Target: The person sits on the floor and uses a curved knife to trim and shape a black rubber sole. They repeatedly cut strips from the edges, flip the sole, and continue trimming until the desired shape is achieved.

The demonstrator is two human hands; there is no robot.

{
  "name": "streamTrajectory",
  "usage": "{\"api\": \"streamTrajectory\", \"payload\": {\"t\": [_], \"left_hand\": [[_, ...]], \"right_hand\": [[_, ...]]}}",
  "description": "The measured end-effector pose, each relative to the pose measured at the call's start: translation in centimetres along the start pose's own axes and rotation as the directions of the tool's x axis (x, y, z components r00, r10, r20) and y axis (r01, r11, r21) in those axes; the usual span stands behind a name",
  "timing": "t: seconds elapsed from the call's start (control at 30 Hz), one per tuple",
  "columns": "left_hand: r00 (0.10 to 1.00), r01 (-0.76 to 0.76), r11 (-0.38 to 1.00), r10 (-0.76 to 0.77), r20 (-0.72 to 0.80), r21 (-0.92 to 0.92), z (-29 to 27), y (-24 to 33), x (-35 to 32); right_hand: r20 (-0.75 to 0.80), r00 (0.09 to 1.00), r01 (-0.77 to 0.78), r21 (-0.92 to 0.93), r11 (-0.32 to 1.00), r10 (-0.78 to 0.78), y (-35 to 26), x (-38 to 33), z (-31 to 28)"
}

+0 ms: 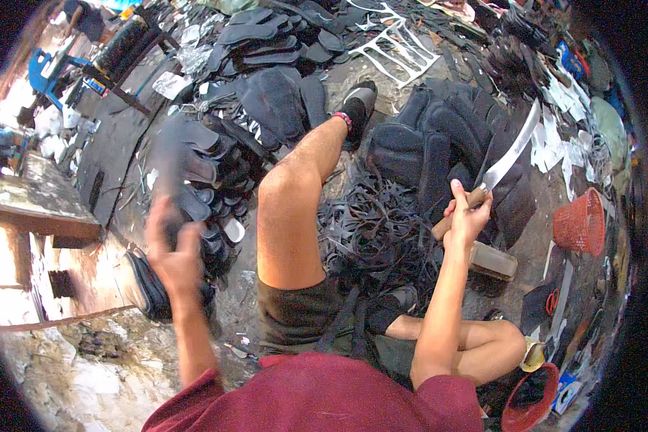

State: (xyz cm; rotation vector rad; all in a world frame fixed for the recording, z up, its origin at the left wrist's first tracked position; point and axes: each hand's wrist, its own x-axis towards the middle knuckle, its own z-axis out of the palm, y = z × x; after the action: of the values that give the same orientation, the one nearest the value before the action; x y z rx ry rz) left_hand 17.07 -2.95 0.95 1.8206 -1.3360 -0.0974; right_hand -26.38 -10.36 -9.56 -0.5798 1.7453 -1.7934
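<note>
My right hand (468,219) is wrapped round the wooden handle of a long, curved knife (515,150). Its bare blade points up and away to the right, above dark padded sheets (439,133). On the left, my left hand (174,263) is smeared by motion. A blurred grey, elongated piece (170,155) shows just beyond its fingers; I cannot tell whether the hand holds it or has released it. Beside that hand lies a heap of dark shoe soles (198,169). Between my legs is a tangle of thin black strips (374,223).
A rectangular block (493,261) lies below my right hand. Farther right stand a red basket (579,223) and red-handled scissors (551,302); another red basket (529,399) is nearer. More stacked soles (255,36) and a white cut-out frame (399,54) lie ahead. A wooden bench (36,198) borders the left.
</note>
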Motion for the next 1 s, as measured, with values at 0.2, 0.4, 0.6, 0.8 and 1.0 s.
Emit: {"api": "streamTrajectory", "payload": {"t": [0.2, 0.4, 0.6, 0.8, 1.0], "left_hand": [[0.893, 0.449, 0.464, -0.249, -0.374, 0.763, -17.5, -32.3, -5.3], [0.797, 0.463, 0.142, -0.497, -0.342, 0.875, -20.8, -38.9, -8.8], [0.956, 0.08, 0.756, 0.127, -0.265, 0.65, -9.2, -18.8, -1.3], [0.875, -0.338, 0.756, 0.472, 0.108, -0.56, 8.2, 12.4, -2.7], [0.506, 0.753, 0.395, 0.163, 0.847, -0.526, 13.2, 17.3, -4.9]], "right_hand": [[0.059, 0.989, 0.147, -0.501, 0.853, -0.135, 12.6, 10.0, -2.0], [0.347, 0.93, 0.366, -0.862, 0.351, -0.119, 14.2, 5.4, 2.4], [0.178, 0.892, 0.402, -0.734, 0.548, -0.415, 7.0, 5.1, -2.1], [0.377, 0.901, 0.231, 0.003, 0.973, -0.215, -7.2, -0.6, -4.4], [0.339, 0.93, 0.162, -0.037, 0.986, -0.14, -10.0, -9.1, -5.1]]}}
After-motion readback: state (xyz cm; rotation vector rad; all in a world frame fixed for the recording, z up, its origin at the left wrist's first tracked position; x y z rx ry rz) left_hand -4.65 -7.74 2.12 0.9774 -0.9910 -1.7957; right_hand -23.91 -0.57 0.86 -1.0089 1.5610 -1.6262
